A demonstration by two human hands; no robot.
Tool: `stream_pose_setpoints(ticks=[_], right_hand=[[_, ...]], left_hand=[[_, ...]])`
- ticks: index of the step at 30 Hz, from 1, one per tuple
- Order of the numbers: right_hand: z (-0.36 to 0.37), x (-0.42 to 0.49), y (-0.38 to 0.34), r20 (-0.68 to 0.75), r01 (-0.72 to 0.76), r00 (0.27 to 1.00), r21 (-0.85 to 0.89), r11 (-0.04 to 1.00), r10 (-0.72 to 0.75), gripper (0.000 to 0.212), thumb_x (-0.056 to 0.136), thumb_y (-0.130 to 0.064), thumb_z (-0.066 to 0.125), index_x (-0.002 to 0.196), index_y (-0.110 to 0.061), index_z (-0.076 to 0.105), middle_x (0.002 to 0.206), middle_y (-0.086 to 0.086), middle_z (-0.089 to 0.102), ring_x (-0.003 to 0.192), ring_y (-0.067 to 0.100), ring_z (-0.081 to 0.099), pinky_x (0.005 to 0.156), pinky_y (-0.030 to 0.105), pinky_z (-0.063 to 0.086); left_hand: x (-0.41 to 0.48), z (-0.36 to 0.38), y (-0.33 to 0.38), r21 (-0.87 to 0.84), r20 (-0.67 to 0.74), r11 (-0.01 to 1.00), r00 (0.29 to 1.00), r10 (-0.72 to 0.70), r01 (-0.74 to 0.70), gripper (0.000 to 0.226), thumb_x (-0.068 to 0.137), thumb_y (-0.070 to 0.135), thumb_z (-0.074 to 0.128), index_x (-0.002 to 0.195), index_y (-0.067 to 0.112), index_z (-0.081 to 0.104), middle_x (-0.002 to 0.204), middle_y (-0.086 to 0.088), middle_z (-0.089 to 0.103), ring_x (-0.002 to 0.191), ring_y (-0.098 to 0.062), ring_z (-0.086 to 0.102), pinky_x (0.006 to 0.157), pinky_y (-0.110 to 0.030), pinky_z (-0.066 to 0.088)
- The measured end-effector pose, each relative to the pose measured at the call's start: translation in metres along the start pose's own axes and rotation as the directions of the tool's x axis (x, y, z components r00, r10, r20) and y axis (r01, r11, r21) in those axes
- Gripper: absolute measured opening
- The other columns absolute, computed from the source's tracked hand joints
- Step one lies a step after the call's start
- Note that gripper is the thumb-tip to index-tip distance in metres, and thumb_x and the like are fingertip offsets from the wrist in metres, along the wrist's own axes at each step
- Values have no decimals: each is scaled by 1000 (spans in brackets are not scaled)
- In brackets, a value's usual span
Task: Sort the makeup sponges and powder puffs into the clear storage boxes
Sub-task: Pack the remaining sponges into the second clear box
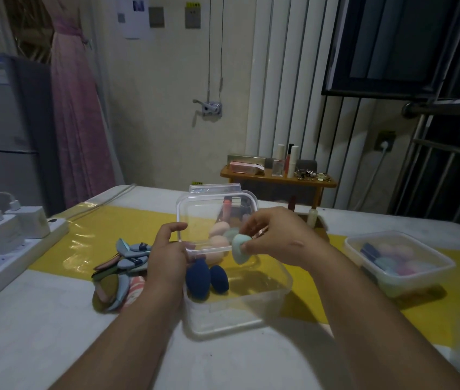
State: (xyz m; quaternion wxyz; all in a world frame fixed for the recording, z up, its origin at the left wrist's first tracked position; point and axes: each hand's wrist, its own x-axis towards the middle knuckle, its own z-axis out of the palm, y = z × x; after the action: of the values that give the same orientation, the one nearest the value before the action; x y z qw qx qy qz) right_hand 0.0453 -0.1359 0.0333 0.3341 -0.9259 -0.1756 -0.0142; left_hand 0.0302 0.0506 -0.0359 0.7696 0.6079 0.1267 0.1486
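Both forearms reach in from the near edge of the table, and my left hand (167, 249) and right hand (276, 237) meet over the open clear box (251, 313), which stands near the middle of the table, on the front edge of the yellow runner.

I read this as a placing step. The mint-green sponge (239, 250) is on its way into that box, where two navy sponges (198, 277) already lie against the left wall.

My right hand pinches the mint-green sponge. The thumb presses its near face and the other fingertips curl over its top, so most of it hangs below and to the left of them, over the box's far half and clear of the floor.

My left hand grips the lower edge of the clear lid (195, 215) and holds it upright over the box's far left side. Peach sponges (219, 235) show through the lid. I cannot tell whether they rest inside the box or behind it.

Next I would lower the right hand into the free space to the right of the navy pair and loosen the pinch, keeping the lid tipped back out of the way.

A pile of powder puffs (122, 266) waits just left of the box. A second box (408, 282) holding pastel sponges sits toward the right edge.
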Motion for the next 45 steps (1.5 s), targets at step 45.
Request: stream_pose_setpoints(ticks=[45], right_hand=[[17, 13, 19, -250, -147, 961, -94, 985, 120, 14, 89, -12, 61, 90, -23, 70, 95, -2, 67, 89, 17, 61, 82, 40, 56]], left_hand=[[-2, 0, 1, -11, 15, 1000, 1000, -10, 10, 59, 77, -14, 46, 86, 41, 66, 120, -18, 55, 101, -37, 60, 81, -53, 58]])
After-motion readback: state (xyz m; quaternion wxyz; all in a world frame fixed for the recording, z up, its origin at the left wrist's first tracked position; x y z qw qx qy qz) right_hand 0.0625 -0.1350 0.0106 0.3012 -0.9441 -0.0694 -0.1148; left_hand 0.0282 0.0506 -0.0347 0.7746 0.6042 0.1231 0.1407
